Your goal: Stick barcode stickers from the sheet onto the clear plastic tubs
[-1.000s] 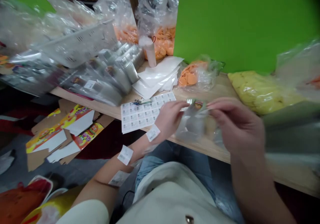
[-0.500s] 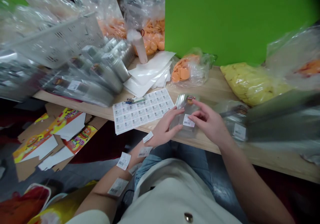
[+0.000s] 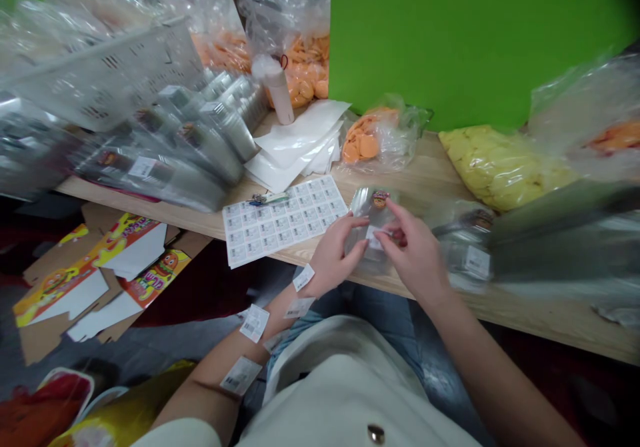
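A clear plastic package [image 3: 361, 202] lies on the table in front of me, with a small burger sticker [image 3: 380, 198] near its top and a white barcode label [image 3: 373, 236] lower down. My left hand [image 3: 336, 250] rests against its left side, thumb and forefinger spread. From the right, my right hand [image 3: 416, 250] reaches over the package. Its thumb touches the label and covers part of it, while the forefinger stretches toward the burger sticker. The other right fingers curl underneath, partly hidden. Several barcode labels [image 3: 255, 322] are stuck along my left forearm.
Left of the package lies a sheet of labels [image 3: 280, 224] with keys [image 3: 260, 199] on it. More clear packages [image 3: 467, 250] sit at right, others [image 3: 165, 167] at left. Behind are white papers [image 3: 295, 147], a bag of orange pieces [image 3: 367, 139] and a yellow bag [image 3: 500, 164].
My right thumb has slid slightly left and now covers part of the label. My left hand stays at the package's side, its wrist shifted a little to the right.
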Available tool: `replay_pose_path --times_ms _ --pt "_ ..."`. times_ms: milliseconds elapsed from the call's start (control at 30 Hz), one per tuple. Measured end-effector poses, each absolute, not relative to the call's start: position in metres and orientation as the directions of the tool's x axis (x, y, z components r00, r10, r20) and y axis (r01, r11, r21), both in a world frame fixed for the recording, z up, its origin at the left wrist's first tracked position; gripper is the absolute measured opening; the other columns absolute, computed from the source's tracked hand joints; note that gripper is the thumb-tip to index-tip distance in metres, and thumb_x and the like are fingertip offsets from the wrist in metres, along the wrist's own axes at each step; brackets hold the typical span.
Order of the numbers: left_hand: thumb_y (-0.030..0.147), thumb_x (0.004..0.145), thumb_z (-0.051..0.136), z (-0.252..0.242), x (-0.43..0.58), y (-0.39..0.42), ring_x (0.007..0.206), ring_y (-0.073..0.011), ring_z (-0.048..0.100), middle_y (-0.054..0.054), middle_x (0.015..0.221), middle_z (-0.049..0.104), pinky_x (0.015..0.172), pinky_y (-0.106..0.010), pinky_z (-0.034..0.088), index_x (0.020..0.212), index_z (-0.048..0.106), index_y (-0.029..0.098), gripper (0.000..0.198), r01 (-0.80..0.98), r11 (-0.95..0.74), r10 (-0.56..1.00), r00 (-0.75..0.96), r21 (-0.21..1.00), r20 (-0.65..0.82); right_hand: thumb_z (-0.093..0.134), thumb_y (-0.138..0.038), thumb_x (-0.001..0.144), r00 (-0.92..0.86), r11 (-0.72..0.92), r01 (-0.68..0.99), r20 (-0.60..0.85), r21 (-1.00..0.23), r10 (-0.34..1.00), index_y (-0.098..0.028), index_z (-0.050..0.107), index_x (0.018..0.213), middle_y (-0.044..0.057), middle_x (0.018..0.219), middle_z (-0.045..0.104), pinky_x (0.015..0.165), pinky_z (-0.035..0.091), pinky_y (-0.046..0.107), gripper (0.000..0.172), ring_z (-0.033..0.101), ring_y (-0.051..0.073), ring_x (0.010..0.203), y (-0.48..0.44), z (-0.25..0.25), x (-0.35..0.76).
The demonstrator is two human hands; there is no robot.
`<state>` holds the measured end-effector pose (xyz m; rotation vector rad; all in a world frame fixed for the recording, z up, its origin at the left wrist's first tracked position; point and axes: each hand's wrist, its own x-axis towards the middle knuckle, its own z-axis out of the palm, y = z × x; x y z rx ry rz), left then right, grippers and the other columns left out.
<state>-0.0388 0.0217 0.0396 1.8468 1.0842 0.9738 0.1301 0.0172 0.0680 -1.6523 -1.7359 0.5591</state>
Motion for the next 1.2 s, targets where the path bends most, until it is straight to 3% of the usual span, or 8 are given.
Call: replay_pose_path --times_ms 100,267,400,567,733,967,1133,1200 --pt "0.026 0.086 0.048 0.039 -0.038 0.022 0.129 -0.0223 0.037 -0.008 0.125 0.054 0.106 -0.040 0.031 0.118 0.049 0.021 0.032 0.325 -0.313 0.921 0.332 0.892 0.202 0.061 -0.032 0.074 0.219 0.091 0.702 0.336 -0.706 0.916 -0.022 0.049 0.123 0.007 0.097 0.060 0.071 0.047 0.035 0.051 0.057 0.018 0.081 0.010 0.062 0.136" --pt "0.037 0.083 0.054 0.042 -0.042 0.025 0.133 -0.0232 0.031 -0.008 0.134 0.045 0.110 -0.040 0.026 0.127 0.043 0.022 0.048 0.296 -0.330 0.890 0.414 0.896 0.191 0.060 -0.029 0.077 0.336 0.151 0.408 0.302 -0.900 0.892 -0.026 0.045 0.122 0.000 0.081 0.062 0.062 0.047 0.026 0.047 0.059 0.013 0.072 0.002 0.079 0.141" --pt "0.041 0.074 0.065 0.044 -0.047 0.027 0.134 -0.0271 0.026 -0.009 0.139 0.040 0.110 -0.044 0.023 0.132 0.036 0.022 0.068 0.302 -0.381 0.849 0.487 0.874 0.202 0.061 -0.031 0.076 0.159 0.064 0.328 0.122 -0.942 0.980 -0.026 0.046 0.120 -0.002 0.076 0.063 0.062 0.047 0.027 0.046 0.059 0.012 0.068 0.012 0.086 0.140" --pt "0.032 0.091 0.039 0.046 -0.049 0.025 0.134 -0.0218 0.029 -0.006 0.136 0.044 0.111 -0.042 0.024 0.129 0.041 0.024 0.039 0.245 -0.344 0.856 0.479 0.906 0.196 0.059 -0.032 0.077 0.015 -0.005 0.373 0.001 -0.928 1.000 -0.025 0.044 0.123 -0.002 0.074 0.064 0.067 0.046 0.029 0.049 0.057 0.012 0.065 0.021 0.071 0.130" --pt "0.032 0.090 0.041 0.043 -0.041 0.023 0.131 -0.0214 0.033 -0.007 0.131 0.048 0.110 -0.041 0.026 0.125 0.045 0.022 0.036 0.269 -0.321 0.895 0.401 0.908 0.198 0.056 -0.030 0.078 -0.004 0.022 0.423 0.023 -0.906 1.000 -0.024 0.043 0.124 -0.002 0.075 0.063 0.067 0.046 0.030 0.048 0.057 0.013 0.066 0.019 0.069 0.127" --pt "0.027 0.086 0.048 0.041 -0.037 0.022 0.128 -0.0234 0.037 -0.008 0.125 0.053 0.106 -0.042 0.030 0.120 0.047 0.021 0.035 0.317 -0.339 0.908 0.356 0.886 0.221 0.051 -0.029 0.082 -0.100 0.160 0.663 0.125 -0.732 0.987 -0.023 0.045 0.126 0.003 0.080 0.064 0.075 0.046 0.037 0.045 0.057 0.019 0.079 0.016 0.073 0.128" --pt "0.024 0.085 0.049 0.041 -0.036 0.020 0.130 -0.0224 0.036 -0.008 0.128 0.051 0.107 -0.040 0.029 0.119 0.047 0.020 0.034 0.324 -0.300 0.922 0.339 0.897 0.185 0.056 -0.036 0.080 0.028 0.228 0.870 0.504 -0.438 0.863 -0.020 0.035 0.135 0.015 0.123 0.049 0.094 0.037 0.049 0.061 0.044 0.030 0.115 0.006 0.064 0.133" --pt "0.025 0.086 0.047 0.041 -0.036 0.020 0.130 -0.0214 0.035 -0.008 0.129 0.050 0.108 -0.039 0.029 0.120 0.047 0.019 0.034 0.295 -0.283 0.921 0.348 0.913 0.173 0.056 -0.038 0.080 -0.069 0.296 0.876 0.507 -0.382 0.859 -0.022 0.032 0.136 0.015 0.133 0.042 0.097 0.035 0.049 0.063 0.038 0.030 0.122 0.002 0.058 0.134"
